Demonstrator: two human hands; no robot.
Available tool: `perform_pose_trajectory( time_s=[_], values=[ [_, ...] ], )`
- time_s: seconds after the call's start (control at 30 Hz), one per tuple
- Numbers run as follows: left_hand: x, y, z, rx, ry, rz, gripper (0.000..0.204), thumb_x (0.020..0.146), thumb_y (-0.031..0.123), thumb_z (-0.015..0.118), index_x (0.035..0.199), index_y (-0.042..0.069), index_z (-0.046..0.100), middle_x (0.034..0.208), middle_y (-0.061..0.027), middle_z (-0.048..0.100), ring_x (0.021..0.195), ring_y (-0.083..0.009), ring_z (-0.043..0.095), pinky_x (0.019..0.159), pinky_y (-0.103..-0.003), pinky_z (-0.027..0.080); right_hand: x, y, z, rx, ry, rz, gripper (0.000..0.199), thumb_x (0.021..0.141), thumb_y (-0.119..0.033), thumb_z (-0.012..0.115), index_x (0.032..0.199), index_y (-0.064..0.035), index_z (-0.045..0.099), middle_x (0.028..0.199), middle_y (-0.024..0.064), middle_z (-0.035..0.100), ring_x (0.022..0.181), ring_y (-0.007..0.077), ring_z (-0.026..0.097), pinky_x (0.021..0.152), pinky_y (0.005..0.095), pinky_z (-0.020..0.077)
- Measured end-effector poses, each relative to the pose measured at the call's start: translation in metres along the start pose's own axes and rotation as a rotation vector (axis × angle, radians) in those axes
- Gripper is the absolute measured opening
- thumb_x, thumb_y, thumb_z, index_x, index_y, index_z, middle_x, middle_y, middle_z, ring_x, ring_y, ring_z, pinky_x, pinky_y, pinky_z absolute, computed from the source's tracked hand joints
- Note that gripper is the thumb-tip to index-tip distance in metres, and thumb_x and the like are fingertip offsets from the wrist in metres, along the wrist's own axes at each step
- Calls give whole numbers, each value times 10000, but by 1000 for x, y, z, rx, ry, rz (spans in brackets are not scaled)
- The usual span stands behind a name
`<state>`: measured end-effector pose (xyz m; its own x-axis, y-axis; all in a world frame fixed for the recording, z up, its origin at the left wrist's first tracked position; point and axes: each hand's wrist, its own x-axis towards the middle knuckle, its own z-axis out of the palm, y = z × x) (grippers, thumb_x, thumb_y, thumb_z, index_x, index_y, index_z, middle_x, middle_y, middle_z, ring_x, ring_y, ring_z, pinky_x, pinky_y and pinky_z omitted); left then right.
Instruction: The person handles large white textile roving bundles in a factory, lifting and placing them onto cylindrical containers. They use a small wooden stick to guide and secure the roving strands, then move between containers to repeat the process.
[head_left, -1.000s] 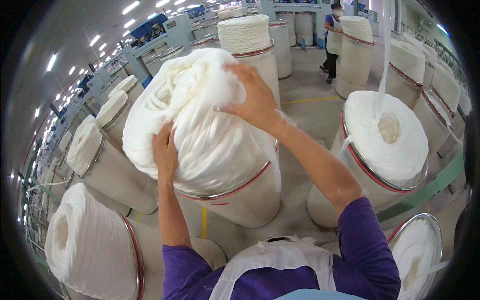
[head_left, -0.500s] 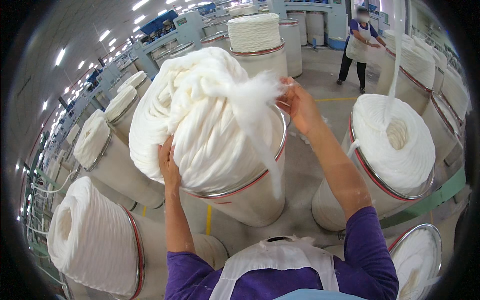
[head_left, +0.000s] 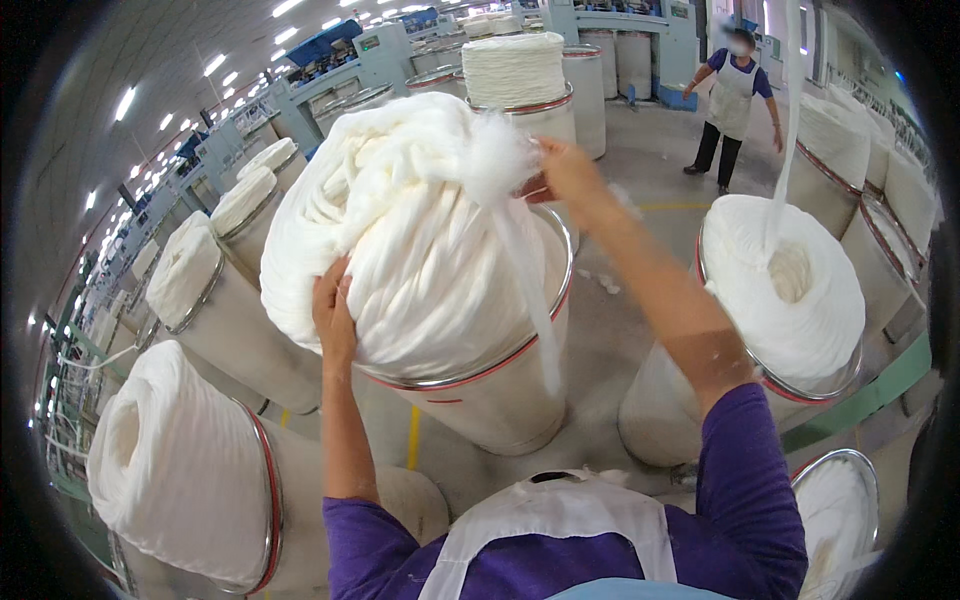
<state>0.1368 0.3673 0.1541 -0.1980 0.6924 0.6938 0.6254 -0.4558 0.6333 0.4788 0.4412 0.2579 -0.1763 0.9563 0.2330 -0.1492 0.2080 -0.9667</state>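
Observation:
A big heap of white cotton sliver (head_left: 430, 270) bulges over the metal rim of a tall pale can (head_left: 490, 400) in front of me. On the heap's near left side, my left hand (head_left: 335, 310) is closed on the soft strands, some fingertips sunk out of sight. At the upper right of the heap, the fingers of my right hand (head_left: 567, 178) are pinched at a fluffy tuft of sliver (head_left: 498, 155). From that tuft a loose sliver tail (head_left: 540, 330) hangs down outside the can.
Right of me, a full sliver can (head_left: 790, 290) takes a strand from above. Another full can (head_left: 185, 460) leans into view at left. More cans line both sides. A co-worker in a white apron (head_left: 735, 100) stands at the back right. Fibre scraps (head_left: 608, 284) lie on the floor.
My right hand has moved slightly left and up, and the tuft has bunched up closer to the heap. My left hand stays on the strands. The co-worker has turned and lowered an arm.

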Motion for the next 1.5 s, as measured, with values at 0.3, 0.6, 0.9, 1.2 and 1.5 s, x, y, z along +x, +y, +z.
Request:
perform_pose_trajectory(
  time_s=[0.3, 0.6, 0.9, 1.2, 1.5],
  values=[
    [26, 102, -18, -108, 120, 279, 246, 874, 116, 622, 1104, 32, 651, 1070, -72, 664, 1013, -164, 579, 933, -296, 412, -7, -43, -33, -234, -96, -28, 424, 861, -387, 646, 1172, -101, 608, 957, 19, 622, 782, 117, 601, 715, 247, 493],
    [10, 158, 40, -299, -167, 247, 224, 880, 93, 618, 1081, -3, 642, 946, -88, 661, 808, -159, 600, 783, -280, 471, -62, 39, 22, -314, -308, -167, 446, 905, -353, 600, 1171, 2, 556, 999, 141, 650, 932, 191, 615, 827, 301, 476],
    [-5, 177, 29, -976, -675, -563, 563, 963, 431, 467, 1239, -59, 504, 855, -104, 638, 831, -207, 635, 800, -354, 511, -163, -10, 55, -284, -728, -329, 380, 933, -367, 547, 1101, -26, 563, 889, 157, 662, 698, 266, 643, 666, 369, 492],
    [28, 195, -8, -790, -487, -358, 382, 976, 280, 483, 1168, -47, 533, 568, 41, 383, 510, -79, 419, 546, -249, 425, -69, -12, 47, -597, 270, -936, 605, 747, -327, 767, 1247, -85, 526, 1053, 89, 614, 888, 255, 598, 804, 355, 492],
    [50, 161, -102, -1208, -312, 96, 352, 1024, 239, 349, 1236, -1, 495, 610, 42, 361, 519, -75, 362, 654, -256, 438, -47, 22, 16, -610, -79, -548, 537, 723, -265, 780, 1179, -60, 583, 1127, 95, 607, 969, 229, 598, 862, 354, 476]
  ],
)
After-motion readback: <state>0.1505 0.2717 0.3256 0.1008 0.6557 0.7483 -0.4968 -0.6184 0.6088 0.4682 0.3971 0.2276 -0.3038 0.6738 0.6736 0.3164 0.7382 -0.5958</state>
